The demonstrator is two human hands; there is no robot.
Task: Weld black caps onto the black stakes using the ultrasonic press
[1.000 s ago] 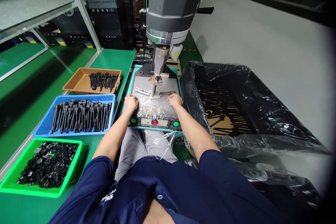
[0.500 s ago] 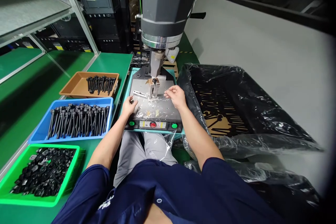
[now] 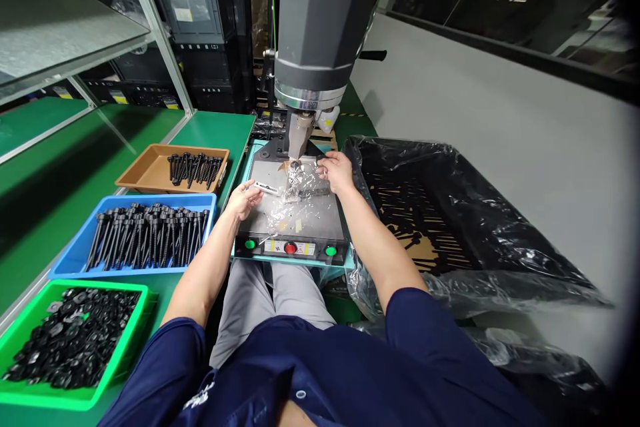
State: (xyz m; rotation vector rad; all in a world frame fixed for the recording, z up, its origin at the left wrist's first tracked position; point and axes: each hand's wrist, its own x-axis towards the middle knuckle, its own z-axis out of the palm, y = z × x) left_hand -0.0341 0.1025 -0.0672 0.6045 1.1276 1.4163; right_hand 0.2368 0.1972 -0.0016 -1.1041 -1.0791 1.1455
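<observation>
My left hand (image 3: 243, 199) is closed in a pinch at the left side of the machine's metal base plate (image 3: 260, 220). On the right, my right hand (image 3: 336, 172) also pinches, level with the fixture. Between them a clear plastic film (image 3: 287, 203), wrinkled and shiny, stretches over the plate, its edges gripped by my fingers. Behind the film, the fixture (image 3: 294, 180) in the middle of the plate shows only blurred. The machine's tapered tool head (image 3: 299, 137) hangs just above it. A small slotted metal bar (image 3: 267, 188) lies near my left fingertips.
Left of the machine stand a brown tray (image 3: 143, 173) and a blue tray (image 3: 75, 257) with black screw-like parts, and a green tray (image 3: 100, 390) of small black pieces. A film-lined bin (image 3: 500, 213) is at right. Green and red buttons (image 3: 290, 249) line the base's front.
Both hands have moved slightly away from me, the right one further. The clear film, which hung down over the front edge, is now raised across the plate and fixture. The view has tilted a little.
</observation>
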